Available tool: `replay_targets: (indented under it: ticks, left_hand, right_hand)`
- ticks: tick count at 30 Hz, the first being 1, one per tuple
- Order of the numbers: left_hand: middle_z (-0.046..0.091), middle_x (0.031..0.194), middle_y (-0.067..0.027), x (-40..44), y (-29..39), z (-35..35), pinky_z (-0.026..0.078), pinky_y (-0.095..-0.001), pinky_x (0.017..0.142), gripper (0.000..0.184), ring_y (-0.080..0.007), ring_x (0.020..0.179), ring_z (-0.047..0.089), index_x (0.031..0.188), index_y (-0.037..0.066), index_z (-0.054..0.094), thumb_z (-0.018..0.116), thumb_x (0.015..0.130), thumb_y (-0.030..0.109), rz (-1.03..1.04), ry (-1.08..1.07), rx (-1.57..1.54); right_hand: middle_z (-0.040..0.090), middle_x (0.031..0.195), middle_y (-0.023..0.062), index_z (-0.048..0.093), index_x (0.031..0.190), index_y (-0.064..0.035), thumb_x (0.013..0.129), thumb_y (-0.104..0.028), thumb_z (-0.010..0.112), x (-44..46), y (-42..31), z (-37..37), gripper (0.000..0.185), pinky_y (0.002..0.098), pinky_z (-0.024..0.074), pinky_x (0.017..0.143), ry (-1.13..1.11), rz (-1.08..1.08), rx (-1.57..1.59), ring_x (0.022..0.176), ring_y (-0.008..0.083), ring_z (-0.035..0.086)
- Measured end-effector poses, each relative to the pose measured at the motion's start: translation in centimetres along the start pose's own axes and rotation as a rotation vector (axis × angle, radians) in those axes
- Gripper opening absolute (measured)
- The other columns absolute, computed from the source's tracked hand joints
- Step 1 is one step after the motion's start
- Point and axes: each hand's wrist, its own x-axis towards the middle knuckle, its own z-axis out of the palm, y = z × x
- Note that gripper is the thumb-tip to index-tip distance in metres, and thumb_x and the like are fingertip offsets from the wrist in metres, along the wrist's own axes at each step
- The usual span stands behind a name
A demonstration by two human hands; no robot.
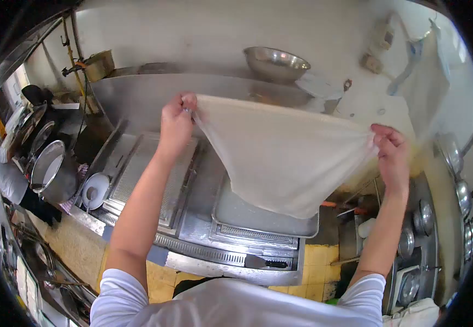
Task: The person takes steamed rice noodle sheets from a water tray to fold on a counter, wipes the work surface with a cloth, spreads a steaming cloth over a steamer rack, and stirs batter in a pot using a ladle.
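A whitish cloth (pixel 285 152) hangs stretched between my two raised hands, its lower part drooping over a shallow metal tray (pixel 266 220). My left hand (pixel 179 111) is closed on the cloth's upper left corner. At the upper right corner, my right hand (pixel 390 143) pinches the cloth between its fingers. The tray rests on the steel counter, partly hidden by the cloth. A spatula with a black handle (pixel 276 264) lies along the counter's front edge.
A steel bowl (pixel 277 62) stands behind the cloth. Perforated metal panels (pixel 149 180) are set into the counter. At left are a large pot (pixel 51 169), a white bowl (pixel 95 191) and a person (pixel 7 169). Metal lids (pixel 423 218) stand at right.
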Motion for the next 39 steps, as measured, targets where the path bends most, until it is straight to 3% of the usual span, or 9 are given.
replay_targets:
  ticks: [2, 5, 8, 11, 19, 26, 29, 34, 39]
  left_hand:
    - [0.057, 0.087, 0.0013, 1.7, -0.1, -2.8, 0.046, -0.027, 0.069, 0.018, -0.0089, 0.081, 0.052, 0.104, 0.002, 0.063, 0.05, 0.107, 0.015, 0.162, 0.085, 0.118]
    - [0.064, 0.088, -0.0034, 1.7, 4.7, -6.4, 0.047, -0.0263, 0.077, 0.026, -0.01, 0.085, 0.055, 0.105, -0.003, 0.065, 0.054, 0.107, 0.021, 0.096, 0.239, 0.017]
    - [0.064, 0.085, -0.0027, 3.9, 4.4, -12.3, 0.046, -0.0266, 0.074, 0.03, -0.0093, 0.08, 0.052, 0.105, -0.003, 0.064, 0.056, 0.107, 0.026, 0.4, 0.355, 0.088]
    - [0.064, 0.085, -0.0027, 5.4, 4.7, -18.6, 0.046, -0.0282, 0.073, 0.031, -0.01, 0.079, 0.052, 0.105, -0.003, 0.065, 0.057, 0.107, 0.027, 0.542, 0.42, 0.096]
    - [0.07, 0.086, -0.009, 9.1, 3.7, -35.4, 0.05, -0.0307, 0.075, 0.022, -0.0149, 0.079, 0.06, 0.105, 0.0, 0.067, 0.062, 0.102, 0.022, 0.615, 0.367, 0.14]
    - [0.073, 0.089, -0.0088, 9.1, 3.9, -45.7, 0.052, -0.0299, 0.076, 0.018, -0.0145, 0.083, 0.065, 0.107, 0.003, 0.068, 0.055, 0.095, 0.004, 0.543, 0.383, 0.264]
    - [0.072, 0.089, -0.0091, 9.6, 3.2, -48.9, 0.051, -0.0295, 0.074, 0.017, -0.014, 0.08, 0.063, 0.109, 0.003, 0.068, 0.057, 0.097, 0.008, 0.612, 0.367, 0.215]
    - [0.071, 0.089, -0.0074, 8.9, 3.6, -52.7, 0.05, -0.0281, 0.079, 0.026, -0.0129, 0.084, 0.061, 0.108, 0.001, 0.069, 0.06, 0.105, 0.025, 0.545, 0.404, 0.257]
    - [0.07, 0.096, -0.0033, 7.5, 5.1, -55.5, 0.048, -0.0242, 0.081, 0.03, -0.0088, 0.089, 0.059, 0.111, -0.001, 0.068, 0.062, 0.105, 0.028, 0.506, 0.415, 0.313]
  right_hand:
    - [0.07, 0.098, 0.0034, 0.071, 0.113, 0.0038, 0.092, -0.005, 0.065, -0.6, -4.9, 3.9, 0.024, 0.0255, 0.0471, 0.085, 0.047, -0.083, -0.205, 0.087, 0.0123, 0.062]
    - [0.068, 0.091, 0.0, 0.071, 0.114, 0.0016, 0.096, -0.008, 0.063, -1.2, -9.4, 7.9, 0.022, 0.0247, 0.0459, 0.086, 0.035, -0.138, -0.411, 0.085, 0.0106, 0.06]
    - [0.068, 0.088, 0.0019, 0.07, 0.11, 0.0035, 0.099, -0.01, 0.062, -1.2, -11.5, 12.3, 0.019, 0.0268, 0.0509, 0.077, 0.018, -0.206, -0.434, 0.079, 0.0109, 0.062]
    - [0.067, 0.087, 0.0037, 0.069, 0.108, 0.0048, 0.099, -0.012, 0.061, -2.4, -14.1, 19.1, 0.021, 0.0279, 0.0534, 0.07, 0.055, -0.191, -0.508, 0.077, 0.0118, 0.063]
    - [0.067, 0.088, 0.0076, 0.068, 0.108, 0.0066, 0.099, -0.012, 0.06, -5.7, -15.7, 35.8, 0.023, 0.0301, 0.0574, 0.065, 0.087, -0.119, -0.544, 0.073, 0.0138, 0.065]
    - [0.067, 0.088, 0.0073, 0.068, 0.109, 0.0071, 0.099, -0.012, 0.06, -8.5, -16.8, 45.8, 0.023, 0.0297, 0.0581, 0.064, 0.026, -0.039, -0.564, 0.072, 0.0131, 0.065]
    - [0.067, 0.086, 0.0071, 0.068, 0.107, 0.0079, 0.098, -0.01, 0.061, -9.8, -17.7, 48.7, 0.022, 0.0293, 0.0581, 0.062, 0.015, -0.038, -0.503, 0.071, 0.0128, 0.065]
    - [0.067, 0.087, 0.0061, 0.068, 0.106, 0.0069, 0.099, -0.009, 0.061, -11.9, -19.7, 51.3, 0.018, 0.0284, 0.0586, 0.063, -0.016, -0.025, -0.487, 0.073, 0.0116, 0.065]
    - [0.067, 0.088, 0.0058, 0.068, 0.106, 0.0058, 0.099, -0.007, 0.06, -14.4, -21.9, 52.4, 0.016, 0.0273, 0.0588, 0.063, -0.037, 0.001, -0.482, 0.074, 0.0113, 0.066]
